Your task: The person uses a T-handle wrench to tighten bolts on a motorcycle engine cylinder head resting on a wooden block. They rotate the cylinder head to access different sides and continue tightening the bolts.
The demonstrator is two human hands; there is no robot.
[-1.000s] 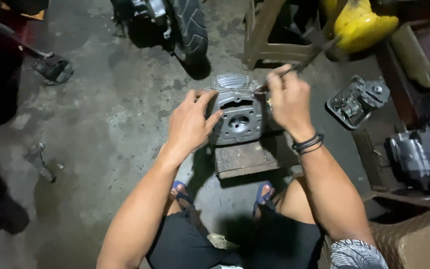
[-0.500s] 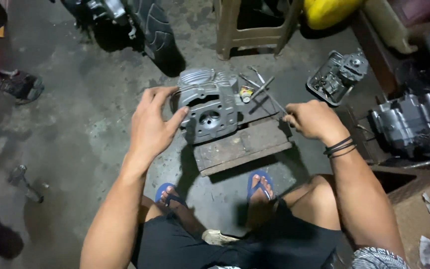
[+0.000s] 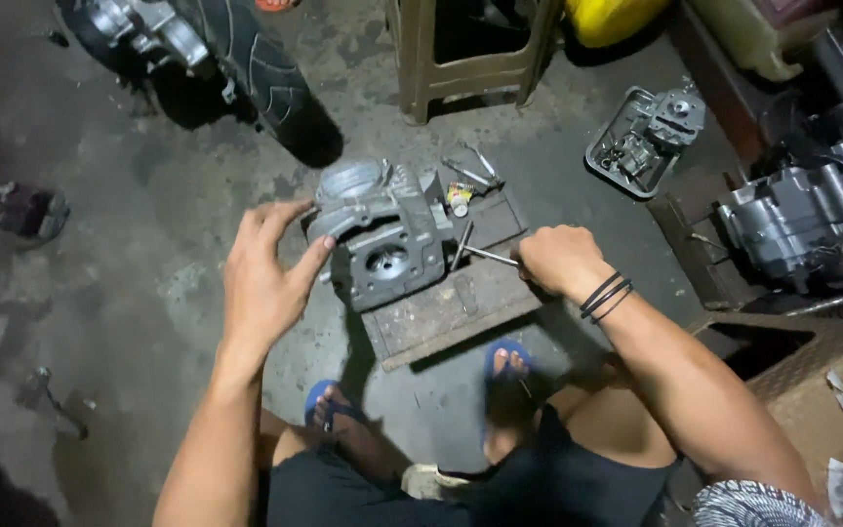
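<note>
One grey cylinder head sits at the middle of the scene, on the far left end of a wooden block that lies on the concrete floor. The left hand is just left of it, fingers spread open; the fingertips are at its left side, but whether they touch it I cannot tell. The right hand is closed in a fist around the handle of a thin metal tool, which reaches left over the block towards the head. Just beyond the head, on the far edge of the block, lie a few small metal parts and a small yellow piece.

Near the block, two feet in blue sandals rest on the floor. To the far right, a black tray holds a grey engine part and some smaller bits. Further right lies a large engine case. Far off stand a wooden stool, a yellow container and, to the left, a tyre.

Half a second ago the left hand gripped the head with its fingers over the far side; it has since opened and drawn back to the left. The right hand has come closer to the head, and its tool now lies over the block.
</note>
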